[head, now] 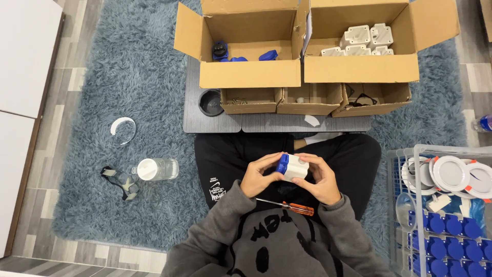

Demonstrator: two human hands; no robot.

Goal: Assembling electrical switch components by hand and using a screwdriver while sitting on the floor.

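Note:
Both hands hold one small white box-shaped part with a blue cap (pixel 290 166) over my lap. My left hand (pixel 259 175) grips its blue end from the left. My right hand (pixel 320 177) wraps around its white body from the right. A screwdriver with an orange handle (pixel 288 206) lies across my lap just below the hands, touched by neither hand.
A low grey table (pixel 215 123) in front carries two large cardboard boxes, one with blue parts (pixel 241 54), one with white parts (pixel 366 40), and three small boxes. A basket (pixel 405 154) at right holds round white lamps and blue caps. A bottle (pixel 154 169), strap and ring lie on the blue rug.

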